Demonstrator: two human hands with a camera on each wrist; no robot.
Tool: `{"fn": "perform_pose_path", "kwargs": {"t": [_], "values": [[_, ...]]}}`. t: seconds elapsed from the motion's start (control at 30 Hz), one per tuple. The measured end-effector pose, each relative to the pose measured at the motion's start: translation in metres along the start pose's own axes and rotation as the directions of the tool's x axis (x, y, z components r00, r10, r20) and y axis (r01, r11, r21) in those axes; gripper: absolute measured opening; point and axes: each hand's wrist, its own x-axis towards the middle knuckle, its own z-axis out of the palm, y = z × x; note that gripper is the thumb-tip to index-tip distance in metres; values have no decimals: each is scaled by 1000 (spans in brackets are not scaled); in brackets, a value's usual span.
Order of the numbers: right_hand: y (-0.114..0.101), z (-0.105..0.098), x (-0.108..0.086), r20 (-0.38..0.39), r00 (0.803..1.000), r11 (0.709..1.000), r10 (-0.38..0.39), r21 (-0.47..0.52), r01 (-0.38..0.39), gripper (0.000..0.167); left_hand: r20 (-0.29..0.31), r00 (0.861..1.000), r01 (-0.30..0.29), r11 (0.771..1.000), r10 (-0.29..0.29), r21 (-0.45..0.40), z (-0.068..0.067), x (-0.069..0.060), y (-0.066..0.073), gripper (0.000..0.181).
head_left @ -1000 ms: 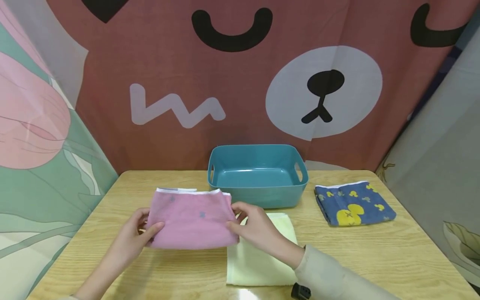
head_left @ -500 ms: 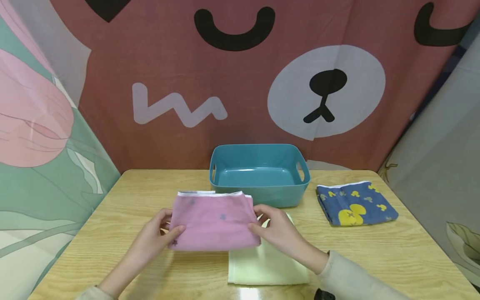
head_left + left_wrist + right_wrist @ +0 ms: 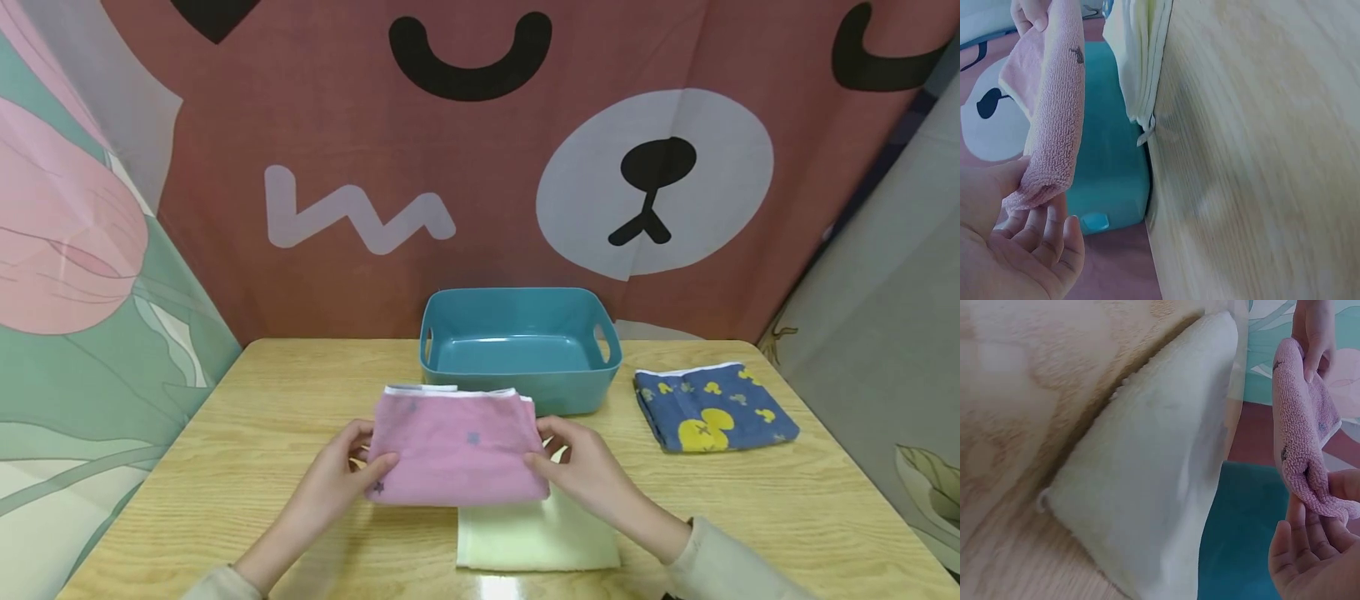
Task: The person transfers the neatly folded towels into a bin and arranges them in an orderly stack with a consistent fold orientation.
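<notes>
A folded pink towel (image 3: 457, 458) with small grey figures and white edging is held up by its two sides. My left hand (image 3: 343, 468) pinches its left side, thumb in front and fingers behind; in the left wrist view that hand (image 3: 1019, 244) grips one end of the fold. On the other side my right hand (image 3: 581, 462) pinches the towel's right edge, also seen in the right wrist view as a hand (image 3: 1322, 544) under the cloth. Below the pink towel lies a folded pale yellow towel (image 3: 536, 537) on the table, its far part hidden.
Behind the hands, a teal basket (image 3: 517, 390) with handle holes stands at the table's back, with nothing seen inside. A folded blue towel (image 3: 716, 408) with yellow figures lies at the right on the wooden table (image 3: 270, 417). A bear-print curtain (image 3: 337, 108) hangs behind.
Both hands have carried the pink towel to the right, from the left of the yellow towel to partly over its far part. The basket and other towels keep their places.
</notes>
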Motion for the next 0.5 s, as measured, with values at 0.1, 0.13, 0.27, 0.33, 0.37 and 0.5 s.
{"fn": "perform_pose_path", "kwargs": {"t": [0.1,0.13,0.27,0.33,0.37,0.5], "values": [[2,-4,-4,-14,1000,1000,10,8,-10,26,4,1000,17,999,-17,-28,6,1,1,34],[3,-5,-5,-18,1000,1000,16,11,-16,27,6,1000,19,999,-19,-34,8,1,1,34],[5,-10,-10,-34,998,999,49,18,-49,29,18,1000,23,999,-23,-43,16,2,3,34],[6,-12,-13,-45,997,998,68,16,-68,28,26,1000,17,999,-16,-51,18,2,5,34],[7,-13,-14,-51,996,997,75,15,-75,28,30,1000,11,998,-9,-55,20,2,6,34],[12,-17,-18,-69,993,996,91,20,-90,29,36,999,-26,997,29,-72,25,3,10,34]]}}
